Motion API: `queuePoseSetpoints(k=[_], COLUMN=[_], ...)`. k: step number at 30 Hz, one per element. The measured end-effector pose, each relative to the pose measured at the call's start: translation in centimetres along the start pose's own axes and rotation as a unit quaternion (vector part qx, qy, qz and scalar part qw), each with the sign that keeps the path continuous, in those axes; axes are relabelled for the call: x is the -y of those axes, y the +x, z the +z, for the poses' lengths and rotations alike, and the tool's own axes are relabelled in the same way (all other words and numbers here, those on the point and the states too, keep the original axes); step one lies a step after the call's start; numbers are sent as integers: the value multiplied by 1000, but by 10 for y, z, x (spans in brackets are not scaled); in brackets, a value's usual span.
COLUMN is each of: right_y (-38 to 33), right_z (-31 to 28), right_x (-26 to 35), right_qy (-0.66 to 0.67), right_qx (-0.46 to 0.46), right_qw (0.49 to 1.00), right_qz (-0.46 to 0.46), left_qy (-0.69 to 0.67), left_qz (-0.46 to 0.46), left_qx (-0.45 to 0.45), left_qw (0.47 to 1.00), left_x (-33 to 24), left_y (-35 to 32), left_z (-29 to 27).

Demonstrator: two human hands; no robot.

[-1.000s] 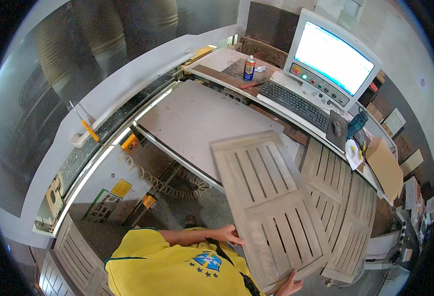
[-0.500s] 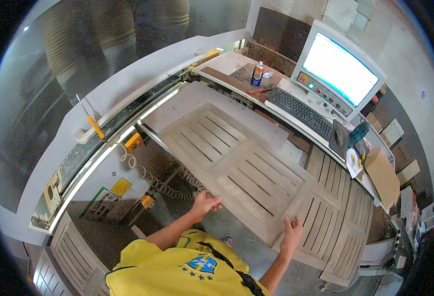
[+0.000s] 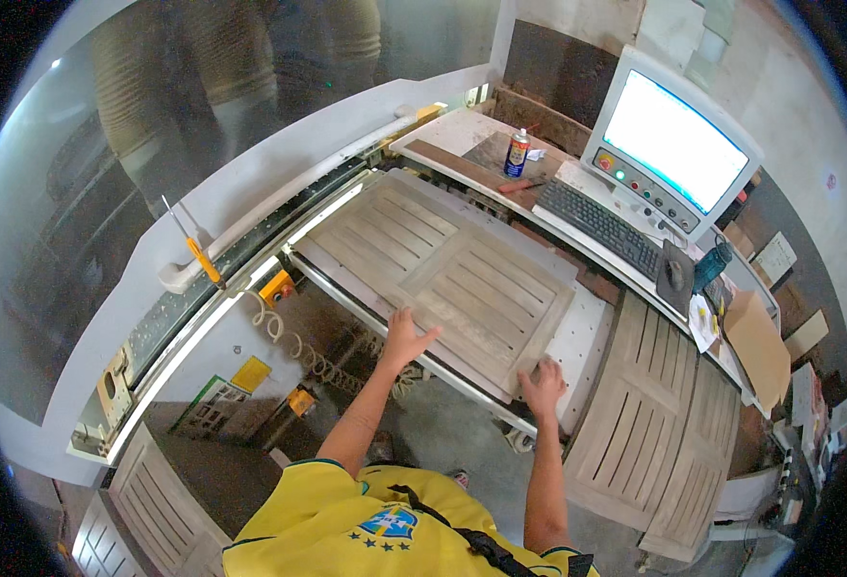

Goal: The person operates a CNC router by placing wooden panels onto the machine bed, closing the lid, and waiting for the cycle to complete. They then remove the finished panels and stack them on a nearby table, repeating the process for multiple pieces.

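Observation:
A slatted wooden panel (image 3: 435, 266) lies on the white machine bed (image 3: 585, 348), its long near side parallel to the bed's front edge. My left hand (image 3: 407, 340) rests at the middle of that near side, fingers stretched out and thumb apart. At the panel's near right corner, my right hand (image 3: 543, 387) has its fingers bent round the edge. The undersides of both hands are hidden.
More slatted panels (image 3: 625, 423) lie to the right, and another panel (image 3: 159, 500) stands at lower left. Beyond the bed are a spray can (image 3: 517, 154), keyboard (image 3: 598, 227), mouse (image 3: 673, 274) and monitor (image 3: 676, 142). An orange-handled screwdriver (image 3: 204, 262) sits on the left machine edge.
The panel has gone from tilted and raised to lying on the bed, shifting away and left. Both my hands moved forward with it, and the left fingers have straightened.

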State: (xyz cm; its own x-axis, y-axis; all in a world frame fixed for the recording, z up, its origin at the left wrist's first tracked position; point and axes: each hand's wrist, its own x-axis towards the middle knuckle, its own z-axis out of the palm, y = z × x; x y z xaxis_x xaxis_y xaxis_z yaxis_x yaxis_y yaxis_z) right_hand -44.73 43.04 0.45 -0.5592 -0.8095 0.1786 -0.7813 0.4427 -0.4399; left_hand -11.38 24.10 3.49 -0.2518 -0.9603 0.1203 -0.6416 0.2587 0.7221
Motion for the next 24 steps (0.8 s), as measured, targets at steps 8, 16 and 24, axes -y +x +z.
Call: queuePoseSetpoints(k=[8,16,24], right_y=[24,46,52], right_z=[32,57,94], right_x=[39,111,189], right_qy=[130,100,63], right_qx=[17,84,60], right_qw=[988,980,977], right_qz=[-76,-150,-194], left_qy=[117,165,185], left_qz=[-120,-111,-110], left_qx=[93,33,59], left_qw=[981,979,975], left_x=[5,71,133], left_y=[21,74,131], left_z=[-6,-47,-108])
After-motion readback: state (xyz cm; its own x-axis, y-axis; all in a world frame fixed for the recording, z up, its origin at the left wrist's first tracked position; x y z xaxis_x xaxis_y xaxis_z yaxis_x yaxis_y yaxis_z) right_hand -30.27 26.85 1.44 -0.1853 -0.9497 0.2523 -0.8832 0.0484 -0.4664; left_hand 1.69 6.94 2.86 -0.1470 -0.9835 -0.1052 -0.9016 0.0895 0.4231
